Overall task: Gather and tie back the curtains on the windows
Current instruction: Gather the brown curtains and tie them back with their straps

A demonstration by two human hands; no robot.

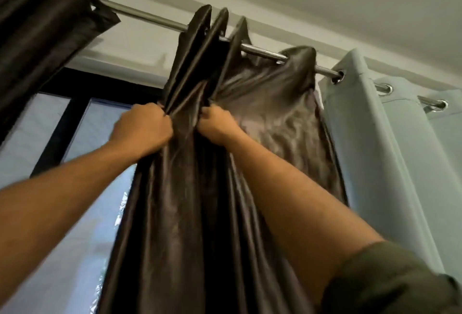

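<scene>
A: The left hand (pixel 147 126) is fisted round the left edge of the brown curtain (pixel 200 201), fingers curled into the folds. The right hand (pixel 216 126) pinches a bunch of the same cloth just beside it, so the two fists nearly meet, with only a narrow ridge of fabric between them.

B: Where does the curtain hang?

A: From the rod (pixel 150 17), in the middle of the view. Its top left part stands in three tight pleats on the rod; to the right the cloth is pulled taut and slanted towards the hands. Below the hands it falls in long, close folds to the bottom of the view.

B: And its edges, the room either side?

A: A bare stretch of rod lies open on the left, between the pleats and a second dark curtain (pixel 45 13) bunched at the top left corner. On the right there is little room: the brown cloth's right edge sits against a pale green curtain (pixel 370 138), whose eyelets ride the same rod.

B: Behind it?

A: A window (pixel 82 153) with a black frame, its glass uncovered left of the brown curtain. Above, a pale wall and ceiling (pixel 325 1). A dark green sleeve (pixel 390 281) covers the right upper arm.
</scene>
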